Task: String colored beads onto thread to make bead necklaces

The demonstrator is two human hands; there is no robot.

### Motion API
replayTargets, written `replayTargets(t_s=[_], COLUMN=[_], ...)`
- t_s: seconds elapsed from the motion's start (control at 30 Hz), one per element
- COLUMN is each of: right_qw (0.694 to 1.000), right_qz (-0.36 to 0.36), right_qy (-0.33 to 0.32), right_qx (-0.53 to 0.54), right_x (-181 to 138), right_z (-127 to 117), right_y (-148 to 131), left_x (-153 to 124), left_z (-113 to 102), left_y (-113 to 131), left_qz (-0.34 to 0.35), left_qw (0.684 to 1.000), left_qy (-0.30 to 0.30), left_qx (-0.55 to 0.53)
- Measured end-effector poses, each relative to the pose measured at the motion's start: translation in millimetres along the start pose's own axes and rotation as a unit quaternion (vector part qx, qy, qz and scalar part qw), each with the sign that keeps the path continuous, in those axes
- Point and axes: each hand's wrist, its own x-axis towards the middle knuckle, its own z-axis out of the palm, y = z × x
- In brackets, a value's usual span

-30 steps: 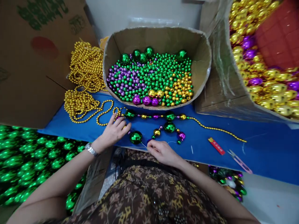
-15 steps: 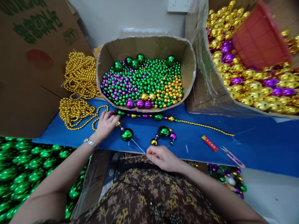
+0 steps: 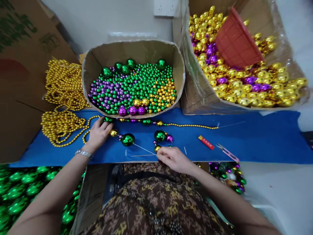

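Observation:
My left hand point(image 3: 97, 133) lies on the blue mat point(image 3: 256, 137), fingers curled down on the left end of a strand of beads, beside a small gold bead point(image 3: 113, 133). A large green bead point(image 3: 127, 139) sits just right of it on a thin thread or needle point(image 3: 144, 149). My right hand point(image 3: 172, 159) pinches the thread's near end at the mat's front edge, close to a short cluster of green, purple and gold beads point(image 3: 160, 137). A longer beaded strand point(image 3: 171, 124) runs along the mat behind them.
A cardboard tray point(image 3: 176, 62) of green, purple and gold beads stands behind the mat. Gold bead chains point(image 3: 63, 85) pile at the left. A box of large gold and purple balls point(image 3: 246, 88) with a red basket point(image 3: 236, 40) is at right. A red lighter point(image 3: 206, 142) and snips point(image 3: 227, 152) lie right of my hands. Green balls point(image 3: 22, 186) fill the lower left.
The view has swung to the right, so everything sits further left in frame. The large green bead has slid along the thread toward my left hand, and my right hand has drawn the thread out.

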Motion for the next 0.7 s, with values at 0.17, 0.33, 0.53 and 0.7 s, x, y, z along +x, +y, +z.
replayTargets(t_s=[0.17,0.33,0.53,0.7], right_qw=[0.999,0.988,0.938,0.915], right_qz=[-0.005,-0.014,-0.116,-0.166], right_qy=[0.022,0.150,0.266,0.334], right_qx=[-0.045,0.027,0.190,0.155], right_x=[12,-3,-4,-15], right_z=[5,-40,-77,-102], right_y=[-6,-25,-74,-121], left_x=[-5,-1,55,89], left_z=[-17,-46,-63,-33], left_y=[-10,26,174,244], left_qz=[0.044,0.031,0.124,0.214], left_qw=[0.998,0.998,0.943,0.939], left_qy=[-0.044,-0.006,0.031,-0.070], left_qx=[-0.007,-0.049,-0.307,-0.261])
